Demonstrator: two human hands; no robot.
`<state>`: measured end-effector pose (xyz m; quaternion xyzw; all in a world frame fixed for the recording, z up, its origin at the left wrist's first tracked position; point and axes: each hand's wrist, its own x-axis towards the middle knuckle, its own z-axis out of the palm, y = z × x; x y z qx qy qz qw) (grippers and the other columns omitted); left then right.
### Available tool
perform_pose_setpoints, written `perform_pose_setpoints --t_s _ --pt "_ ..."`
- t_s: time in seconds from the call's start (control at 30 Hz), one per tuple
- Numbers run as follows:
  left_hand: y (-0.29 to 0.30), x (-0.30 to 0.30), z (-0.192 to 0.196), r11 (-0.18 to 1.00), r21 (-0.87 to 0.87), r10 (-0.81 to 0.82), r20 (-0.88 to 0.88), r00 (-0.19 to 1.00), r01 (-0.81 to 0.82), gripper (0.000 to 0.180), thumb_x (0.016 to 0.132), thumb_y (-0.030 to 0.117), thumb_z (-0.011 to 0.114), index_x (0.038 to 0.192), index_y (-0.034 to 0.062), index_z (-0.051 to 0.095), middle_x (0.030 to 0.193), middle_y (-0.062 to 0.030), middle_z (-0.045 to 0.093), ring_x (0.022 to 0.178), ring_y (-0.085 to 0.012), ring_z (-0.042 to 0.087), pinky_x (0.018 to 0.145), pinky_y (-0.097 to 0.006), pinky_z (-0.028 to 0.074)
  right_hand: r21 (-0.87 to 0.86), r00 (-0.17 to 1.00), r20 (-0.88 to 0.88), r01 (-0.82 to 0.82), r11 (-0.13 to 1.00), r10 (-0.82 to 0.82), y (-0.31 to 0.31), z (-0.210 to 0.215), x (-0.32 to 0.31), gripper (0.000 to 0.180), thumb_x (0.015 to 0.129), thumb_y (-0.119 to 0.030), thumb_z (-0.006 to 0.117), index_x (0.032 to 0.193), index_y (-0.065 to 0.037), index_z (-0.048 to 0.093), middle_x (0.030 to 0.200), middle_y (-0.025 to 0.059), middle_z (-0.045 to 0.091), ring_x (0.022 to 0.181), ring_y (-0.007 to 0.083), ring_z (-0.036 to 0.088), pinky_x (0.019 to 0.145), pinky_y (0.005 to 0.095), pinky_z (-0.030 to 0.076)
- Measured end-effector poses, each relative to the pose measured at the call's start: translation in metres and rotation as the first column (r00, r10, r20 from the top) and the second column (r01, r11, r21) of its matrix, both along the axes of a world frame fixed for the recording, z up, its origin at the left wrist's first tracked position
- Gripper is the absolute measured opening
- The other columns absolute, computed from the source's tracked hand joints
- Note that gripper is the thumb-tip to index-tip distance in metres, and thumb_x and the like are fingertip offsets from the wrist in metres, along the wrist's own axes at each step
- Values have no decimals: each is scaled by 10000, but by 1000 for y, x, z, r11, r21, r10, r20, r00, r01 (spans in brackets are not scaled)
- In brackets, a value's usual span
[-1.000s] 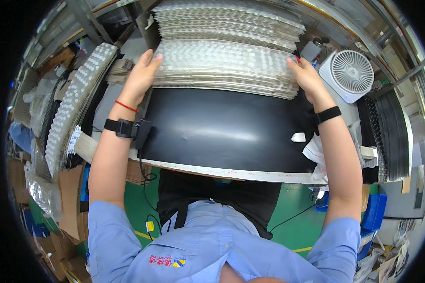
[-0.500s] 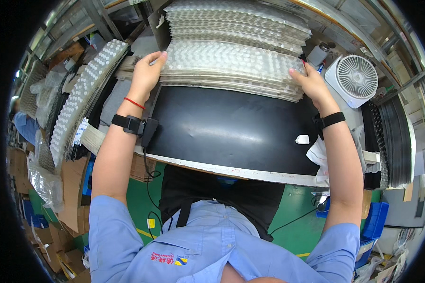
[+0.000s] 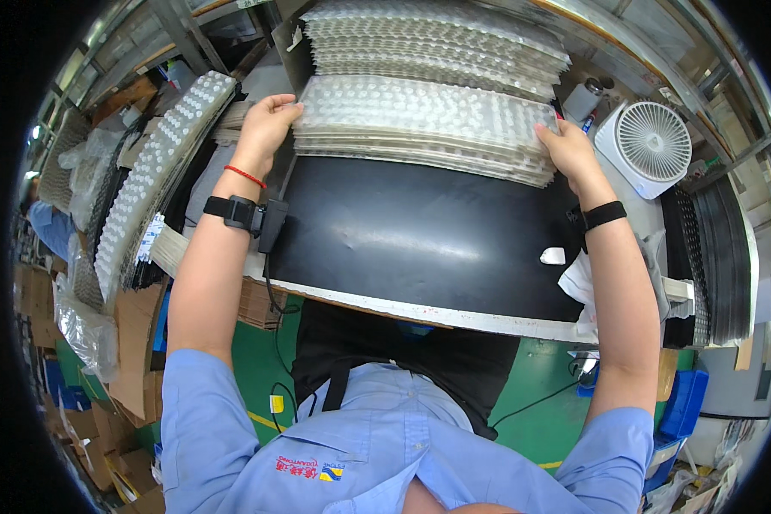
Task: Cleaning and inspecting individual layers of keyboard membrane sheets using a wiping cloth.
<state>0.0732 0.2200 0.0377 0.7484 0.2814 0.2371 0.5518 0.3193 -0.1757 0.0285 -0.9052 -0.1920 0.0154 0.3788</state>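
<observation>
Clear plastic blister trays [image 3: 420,124], each embossed with rows of small round pockets, sit in a thick stack at the far edge of a black work mat [image 3: 420,236]. The stack is wide and shallow, its layered edges fanned slightly toward the person. A second, taller stack of the same trays [image 3: 437,38] lies just behind it.

The left hand [image 3: 265,124] grips the stack's left end, fingers curled over the top tray and thumb beneath. The right hand [image 3: 570,150] holds the right end the same way, fingers closed on the edge. Both wrists wear black bands; the left also has a thin red cord.

Between the stack and the mat's white near edge, the black surface is open except for a small white scrap [image 3: 553,255] near the right forearm. To the right stands a small white fan [image 3: 651,146], close to the right hand. To the left, another long row of trays [image 3: 158,167] leans on edge, just beyond the left forearm.
</observation>
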Motion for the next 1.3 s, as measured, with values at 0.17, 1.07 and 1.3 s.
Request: perform_pose_setpoints --t_s 0.17,1.07,1.3 --pt "-3 0 -9 996 -85 -32 4 999 32 702 990 350 592 1488 -69 327 1459 -191 472 1330 -246 455 1089 -331 356 216 987 -161 32 976 3 2 6 -8 610 980 -384 607 1356 86 507 1177 166 647 1033 208 603 890 336 469" --pt "-9 -8 -14 770 557 -184 -273 944 311 1117 658 245 927 1481 -130 272 1452 -295 463 1347 -345 483 1125 -351 380 -389 978 82 -147 909 193 -2 18 -37 1364 544 -273 972 1508 145 103 1397 341 486 1280 362 545 1071 346 425" --pt "-15 -11 -14 730 612 -118 -324 939 304 1127 641 204 930 1488 -117 261 1396 -300 517 1316 -361 514 1105 -366 409 -423 984 78 -111 899 158 -2 18 -44 1393 531 -243 973 1496 170 57 1255 366 578 1192 399 602 1017 353 475"
